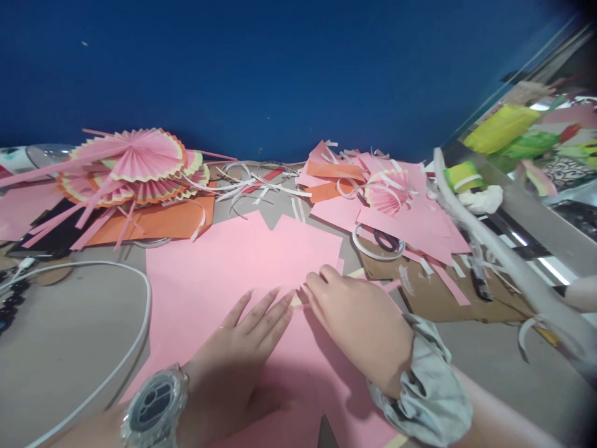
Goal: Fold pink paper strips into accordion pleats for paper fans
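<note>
A large sheet of pink paper (205, 267) with V-shaped notches at its edge lies in front of me. My left hand (247, 348) rests flat on it, fingers stretched and slightly apart, a watch on the wrist. A short pale yellow strip (298, 300) shows between the fingertips of both hands, on the pink paper. My right hand (349, 323) is closed, its fingers curled and the tips pinched together at the strip's right end. A grey-green scrunchie (426, 386) circles the right wrist.
Folded paper rosettes (144, 158) lie at the back left on orange paper (163, 218). White paper scraps (252, 183) lie at the back. Pink pieces, a tape roll (377, 246) and cardboard (433, 295) lie to the right. A white cable (147, 311) curves on the left.
</note>
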`<state>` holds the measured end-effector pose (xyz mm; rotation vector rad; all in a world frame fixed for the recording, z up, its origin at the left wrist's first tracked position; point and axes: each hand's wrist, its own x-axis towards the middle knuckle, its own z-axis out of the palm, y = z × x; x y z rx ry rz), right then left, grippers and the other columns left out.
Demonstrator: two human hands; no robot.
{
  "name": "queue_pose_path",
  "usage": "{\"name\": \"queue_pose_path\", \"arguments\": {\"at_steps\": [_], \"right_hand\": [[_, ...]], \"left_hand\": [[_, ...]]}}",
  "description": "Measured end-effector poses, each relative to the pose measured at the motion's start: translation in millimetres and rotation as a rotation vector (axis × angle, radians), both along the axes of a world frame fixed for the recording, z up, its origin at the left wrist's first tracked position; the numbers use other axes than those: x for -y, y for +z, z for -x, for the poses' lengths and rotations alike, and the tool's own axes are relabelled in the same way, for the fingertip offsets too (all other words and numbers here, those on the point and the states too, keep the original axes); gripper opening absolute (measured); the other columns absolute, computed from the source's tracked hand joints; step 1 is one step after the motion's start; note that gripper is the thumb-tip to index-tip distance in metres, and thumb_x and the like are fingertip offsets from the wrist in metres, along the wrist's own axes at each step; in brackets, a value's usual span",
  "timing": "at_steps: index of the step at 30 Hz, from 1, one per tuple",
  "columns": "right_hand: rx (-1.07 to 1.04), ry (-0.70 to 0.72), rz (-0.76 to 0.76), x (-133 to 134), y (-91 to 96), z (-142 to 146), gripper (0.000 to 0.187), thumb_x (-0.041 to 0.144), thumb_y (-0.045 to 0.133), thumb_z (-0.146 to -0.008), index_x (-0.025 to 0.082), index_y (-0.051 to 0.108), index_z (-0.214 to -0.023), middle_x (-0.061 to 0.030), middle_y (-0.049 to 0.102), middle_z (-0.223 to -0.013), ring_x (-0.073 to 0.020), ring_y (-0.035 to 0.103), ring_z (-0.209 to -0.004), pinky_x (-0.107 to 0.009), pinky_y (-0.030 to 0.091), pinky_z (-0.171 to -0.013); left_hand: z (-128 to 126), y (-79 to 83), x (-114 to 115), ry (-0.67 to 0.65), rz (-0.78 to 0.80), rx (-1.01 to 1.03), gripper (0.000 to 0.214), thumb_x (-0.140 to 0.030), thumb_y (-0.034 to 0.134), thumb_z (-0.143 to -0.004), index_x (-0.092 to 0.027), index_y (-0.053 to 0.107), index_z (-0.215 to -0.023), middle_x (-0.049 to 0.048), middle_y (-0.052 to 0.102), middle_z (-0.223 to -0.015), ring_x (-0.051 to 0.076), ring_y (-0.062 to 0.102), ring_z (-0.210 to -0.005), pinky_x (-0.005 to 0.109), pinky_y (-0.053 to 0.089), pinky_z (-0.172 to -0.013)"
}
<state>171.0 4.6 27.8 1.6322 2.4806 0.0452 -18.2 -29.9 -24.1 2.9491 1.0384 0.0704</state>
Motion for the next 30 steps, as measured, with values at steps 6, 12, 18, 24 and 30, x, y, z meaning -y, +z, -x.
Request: {"name": "queue_pose_path", "arguments": {"at_steps": [6, 12, 18, 24, 30], "right_hand": [[-0.142, 0.12, 0.043, -7, -5.4, -4, 0.018, 0.023, 0.039, -0.089, 0.021, 0.054, -0.081, -0.0024, 0.054, -0.081, -0.019, 0.055, -0.071, -0.033, 0.036, -0.063], [-0.243, 0.157, 0.161, -9, -3.0, -3, 0.017, 0.023, 0.04, -0.088, 0.019, 0.054, -0.079, -0.0019, 0.056, -0.078, -0.0187, 0.052, -0.073, -0.034, 0.037, -0.068], [-0.342, 0.134, 0.331, -11, -4.2, -7, 0.018, 0.023, 0.041, -0.088, 0.018, 0.054, -0.078, -0.0017, 0.058, -0.079, -0.0169, 0.052, -0.076, -0.033, 0.037, -0.074], [-0.325, 0.152, 0.34, -12, -6.6, -8, 0.02, 0.02, 0.039, -0.089, 0.018, 0.054, -0.077, -0.0014, 0.058, -0.079, -0.0162, 0.053, -0.075, -0.032, 0.037, -0.073], [-0.137, 0.17, 0.175, -8, -8.7, -8, 0.014, 0.016, 0.043, -0.085, 0.019, 0.052, -0.075, -0.0003, 0.056, -0.067, -0.0186, 0.055, -0.06, -0.032, 0.033, -0.057]], "left_hand": [[-4, 10.5, 7, 0.05, 0.004, 0.004, 0.072, -0.06, 0.028, -0.082, -0.01, 0.037, -0.133, 0.0101, 0.031, -0.142, 0.025, 0.025, -0.131, 0.041, 0.003, -0.108], [-9, 11.7, 20, 0.131, -0.177, 0.051, 0.07, -0.059, 0.041, -0.08, -0.003, 0.051, -0.121, 0.0159, 0.043, -0.134, 0.027, 0.029, -0.127, 0.043, 0.008, -0.108], [-3, 5.0, 20, 0.114, -0.12, 0.06, 0.065, -0.054, 0.041, -0.082, -0.006, 0.047, -0.125, 0.0164, 0.036, -0.139, 0.031, 0.025, -0.129, 0.05, 0.012, -0.106], [-1, 8.6, 11, 0.03, -0.024, 0.055, 0.076, -0.065, 0.033, -0.079, -0.012, 0.037, -0.133, 0.0096, 0.031, -0.143, 0.028, 0.025, -0.13, 0.043, 0.013, -0.106], [-2, 14.9, 12, 0.052, 0.005, 0.028, 0.075, -0.065, 0.032, -0.08, -0.01, 0.039, -0.132, 0.0097, 0.034, -0.141, 0.026, 0.028, -0.129, 0.041, 0.009, -0.106]]}}
